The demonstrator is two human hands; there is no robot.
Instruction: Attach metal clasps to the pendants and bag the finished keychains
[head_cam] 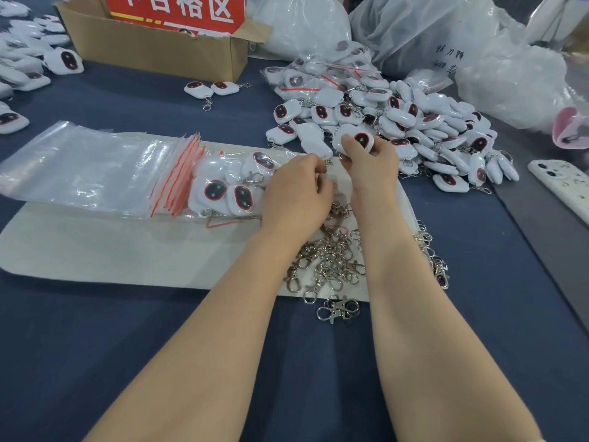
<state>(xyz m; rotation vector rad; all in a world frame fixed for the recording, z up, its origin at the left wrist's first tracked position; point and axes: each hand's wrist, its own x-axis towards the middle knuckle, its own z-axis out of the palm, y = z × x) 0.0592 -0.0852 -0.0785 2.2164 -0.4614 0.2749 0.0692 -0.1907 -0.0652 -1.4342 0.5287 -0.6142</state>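
My right hand (371,162) holds a white pendant (353,138) with a dark red-rimmed oval face, lifted just above the white mat (127,247). My left hand (296,189) is curled beside it and pinches a small metal clasp (327,161) at its fingertips. The two hands nearly touch. A heap of loose silver clasps (331,260) lies on the mat between my forearms. A large pile of white pendants (414,132) spreads to the right. A clear bag with several finished keychains (229,186) lies left of my left hand.
A stack of empty zip bags with red strips (95,167) covers the mat's left part. A cardboard box with a red sign (153,36) stands at the back. Two clasped keychains (212,89) lie near it. A phone (564,186) rests at the right; plastic sacks (446,36) behind.
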